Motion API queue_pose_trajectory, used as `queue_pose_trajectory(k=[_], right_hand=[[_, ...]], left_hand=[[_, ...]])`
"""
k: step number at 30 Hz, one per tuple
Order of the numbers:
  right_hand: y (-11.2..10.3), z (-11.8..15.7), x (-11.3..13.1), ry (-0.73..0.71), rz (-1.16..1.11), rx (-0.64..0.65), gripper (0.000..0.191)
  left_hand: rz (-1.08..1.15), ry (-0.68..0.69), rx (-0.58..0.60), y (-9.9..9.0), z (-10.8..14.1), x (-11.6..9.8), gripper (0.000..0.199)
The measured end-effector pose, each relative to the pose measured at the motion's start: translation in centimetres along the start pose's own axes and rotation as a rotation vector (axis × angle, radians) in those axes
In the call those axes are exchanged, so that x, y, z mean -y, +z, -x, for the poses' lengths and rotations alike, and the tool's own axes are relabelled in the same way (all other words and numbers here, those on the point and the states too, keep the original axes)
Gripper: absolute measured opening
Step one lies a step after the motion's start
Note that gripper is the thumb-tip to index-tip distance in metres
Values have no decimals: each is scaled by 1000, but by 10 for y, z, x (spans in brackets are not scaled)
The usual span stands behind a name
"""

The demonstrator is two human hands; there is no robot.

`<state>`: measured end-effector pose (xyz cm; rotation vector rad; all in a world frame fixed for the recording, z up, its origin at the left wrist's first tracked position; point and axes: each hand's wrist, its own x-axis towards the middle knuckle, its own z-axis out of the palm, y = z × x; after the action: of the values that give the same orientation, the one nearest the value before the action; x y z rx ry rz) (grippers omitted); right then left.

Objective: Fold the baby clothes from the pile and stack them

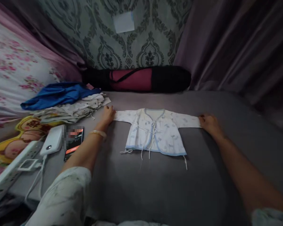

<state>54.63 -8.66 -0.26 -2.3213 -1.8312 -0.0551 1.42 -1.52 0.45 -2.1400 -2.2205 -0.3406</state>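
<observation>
A small white baby shirt (165, 135) with blue trim and a pale print lies front up on the grey sheet, its sleeves spread out to both sides. White tie strings cross its front and trail from the lower hem. At the end of the left-hand sleeve, my left hand (109, 114) has its fingers closed on the cuff. My right hand (208, 124) pinches the cuff of the opposite sleeve. Both sleeves look drawn out straight between the hands.
Folded clothes (70, 108) with a blue garment (58, 94) on top are stacked at the left. Nearer lie a phone (74, 142), a white power bank (52, 139) with cables, a power strip (13, 171) and a yellow cushion (25, 136). A black-and-red bag (132, 80) lies along the wall.
</observation>
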Motion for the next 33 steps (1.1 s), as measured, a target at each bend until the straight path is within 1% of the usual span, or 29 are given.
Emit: queue_pose_trajectory(k=[2, 3, 4, 5, 7, 8, 10, 11, 13, 16, 19, 23, 28, 31, 33], right_hand=[[-12, 9, 16, 30, 57, -94, 32], [-18, 16, 28, 2, 48, -146, 31], [-23, 24, 44, -61, -16, -172, 29], [-28, 33, 61, -118, -100, -148, 27], [-34, 56, 100, -301, -281, 29, 26], [-36, 68, 119, -373, -343, 118, 25], [-36, 91, 151, -481, -378, 244, 20], [-36, 101, 163, -493, -358, 286, 18], [-33, 118, 178, -483, -298, 344, 18], [-27, 133, 185, -434, -225, 367, 24], [-21, 139, 185, -395, -190, 346, 29], [-19, 140, 185, -405, -155, 313, 24], [-17, 141, 185, -436, -97, 267, 25], [-16, 137, 183, -442, -105, 277, 24], [-16, 129, 181, -436, -167, 325, 21]], left_hand=[[12, 11, -123, -15, 10, -15, 33], [44, 36, -179, -24, 18, -27, 29], [97, 91, -188, -33, 29, -41, 25], [163, 159, -160, -41, 42, -57, 23], [308, 300, -22, -52, 73, -93, 21], [357, 340, 49, -55, 90, -109, 20], [413, 443, 192, -56, 121, -136, 18], [412, 457, 241, -53, 135, -145, 17], [369, 412, 275, -47, 156, -154, 15], [292, 329, 282, -36, 174, -154, 21], [256, 293, 278, -30, 183, -151, 22], [226, 268, 259, -27, 185, -151, 18], [178, 232, 242, -27, 185, -155, 21], [167, 235, 248, -30, 186, -156, 23], [165, 235, 254, -32, 186, -157, 24]])
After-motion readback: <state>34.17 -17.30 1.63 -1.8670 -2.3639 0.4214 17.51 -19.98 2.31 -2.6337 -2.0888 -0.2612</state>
